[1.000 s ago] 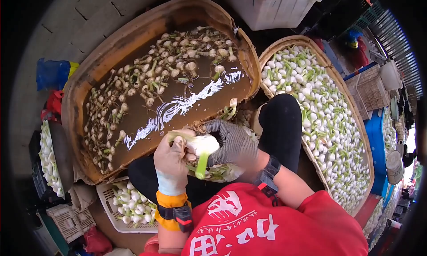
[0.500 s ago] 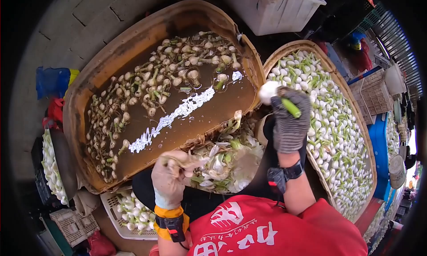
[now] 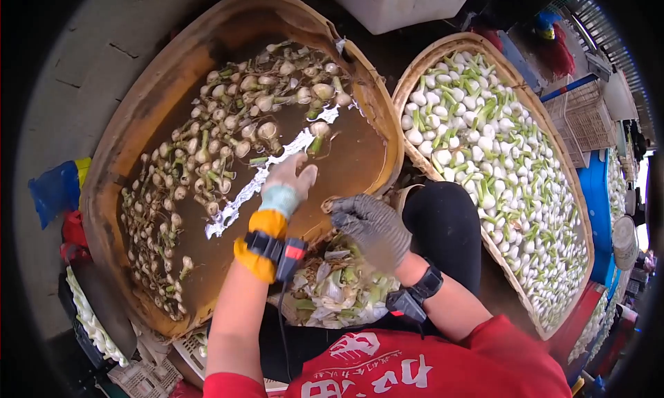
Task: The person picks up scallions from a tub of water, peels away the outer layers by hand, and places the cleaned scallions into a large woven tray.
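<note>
My left hand, in a pale glove with an orange cuff, reaches over the brown water of the large tub. Its fingers are apart and nothing shows in them. Just beyond the fingertips floats a garlic bulb with a green stem stub. My right hand, in a grey striped glove, is curled above the tub's near edge. A small brownish tip pokes out at its fingers; what it belongs to is hidden. Below lies a heap of peeled-off garlic skins between my knees.
Unpeeled garlic bulbs float in the tub. At right, a second tub is full of white peeled garlic. A white bin stands at the back, crates at far right. A blue bag lies at left.
The white garlic bulb has left my right hand, which has moved left from the second tub towards the skins. My left hand has moved up and forward over the water.
</note>
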A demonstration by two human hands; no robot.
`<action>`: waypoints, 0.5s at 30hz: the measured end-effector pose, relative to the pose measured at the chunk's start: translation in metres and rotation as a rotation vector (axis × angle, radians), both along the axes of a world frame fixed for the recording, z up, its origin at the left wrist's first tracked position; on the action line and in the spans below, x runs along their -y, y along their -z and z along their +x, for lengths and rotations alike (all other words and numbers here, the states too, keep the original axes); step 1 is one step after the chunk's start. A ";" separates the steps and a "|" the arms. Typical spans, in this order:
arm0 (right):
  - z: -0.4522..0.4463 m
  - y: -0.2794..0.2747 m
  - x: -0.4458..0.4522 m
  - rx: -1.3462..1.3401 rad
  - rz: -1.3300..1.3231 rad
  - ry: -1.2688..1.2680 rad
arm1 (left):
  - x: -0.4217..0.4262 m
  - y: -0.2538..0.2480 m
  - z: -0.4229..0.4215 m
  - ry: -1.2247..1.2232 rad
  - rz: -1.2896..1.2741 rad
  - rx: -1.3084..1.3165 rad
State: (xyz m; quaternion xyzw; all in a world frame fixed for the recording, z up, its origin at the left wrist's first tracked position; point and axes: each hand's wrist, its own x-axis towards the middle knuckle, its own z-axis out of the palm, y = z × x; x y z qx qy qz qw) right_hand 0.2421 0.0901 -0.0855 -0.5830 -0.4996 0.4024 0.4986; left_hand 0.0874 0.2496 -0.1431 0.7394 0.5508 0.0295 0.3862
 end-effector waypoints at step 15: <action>0.011 0.002 -0.009 -0.008 -0.180 0.017 | 0.074 -0.019 -0.016 -0.068 -0.198 0.792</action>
